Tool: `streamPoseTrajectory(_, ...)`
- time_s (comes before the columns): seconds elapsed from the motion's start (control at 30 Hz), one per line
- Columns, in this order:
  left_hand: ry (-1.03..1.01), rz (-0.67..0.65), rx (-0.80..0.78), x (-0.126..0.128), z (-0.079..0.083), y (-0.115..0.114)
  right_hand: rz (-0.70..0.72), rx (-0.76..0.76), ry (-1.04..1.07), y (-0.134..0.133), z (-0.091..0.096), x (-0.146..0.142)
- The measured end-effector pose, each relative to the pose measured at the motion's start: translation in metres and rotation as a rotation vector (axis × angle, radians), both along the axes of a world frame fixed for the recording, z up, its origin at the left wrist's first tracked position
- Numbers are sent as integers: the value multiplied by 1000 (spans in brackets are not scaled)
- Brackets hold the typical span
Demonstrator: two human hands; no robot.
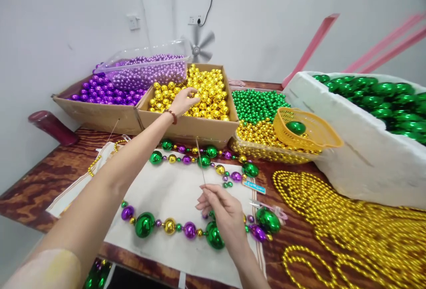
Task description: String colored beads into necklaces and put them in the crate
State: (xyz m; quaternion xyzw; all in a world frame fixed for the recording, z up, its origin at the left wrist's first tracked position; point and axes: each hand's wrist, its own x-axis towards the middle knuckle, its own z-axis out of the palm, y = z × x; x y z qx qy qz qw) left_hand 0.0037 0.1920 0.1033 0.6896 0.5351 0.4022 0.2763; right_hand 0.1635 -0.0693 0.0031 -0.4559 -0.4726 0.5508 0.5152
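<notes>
My left hand (185,100) reaches over the cardboard box of large gold beads (209,89), its thumb and forefinger apart; no bead shows between them. In a pinch, my right hand (222,204) holds a long thin needle (200,160) that points up and away from me. Beneath that hand, a strand of green, purple and gold beads (169,226) lies across the white cloth (159,191), partly hidden by it. Farther back on the cloth lies another stretch of mixed beads (186,159). Several small green beads (227,184) rest near its right end.
Purple beads (109,91) fill the left box, under a clear tub (149,69). Right are a tray of small green and gold beads (256,133), a yellow basket (309,129), a white foam box (349,147), gold bead chains (359,218) and scissors (273,209). A dark red bottle (55,128) lies left.
</notes>
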Motion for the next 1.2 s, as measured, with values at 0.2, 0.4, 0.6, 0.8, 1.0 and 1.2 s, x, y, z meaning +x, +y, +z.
streamPoseTrajectory(0.2,-1118,-255,-565,-21,-19,-106,-76,70,-104,-3,-10,1)
streamPoseTrajectory(0.4,-1351,-108,-747,-34,-50,-149,-58,126,-257,-8,-24,-6)
streamPoseTrajectory(0.6,-1354,-104,-729,-36,-54,-154,-57,114,-279,-9,-33,-8)
streamPoseTrajectory(0.8,-1300,-159,-637,-36,-57,-158,-70,105,-282,-8,-37,-10)
streamPoseTrajectory(1.0,-1238,-203,-575,-31,-57,-173,-98,123,-261,-4,-42,-16)
streamPoseTrajectory(1.2,-1099,-265,-569,-18,-71,-197,-81,119,-233,3,-37,-23)
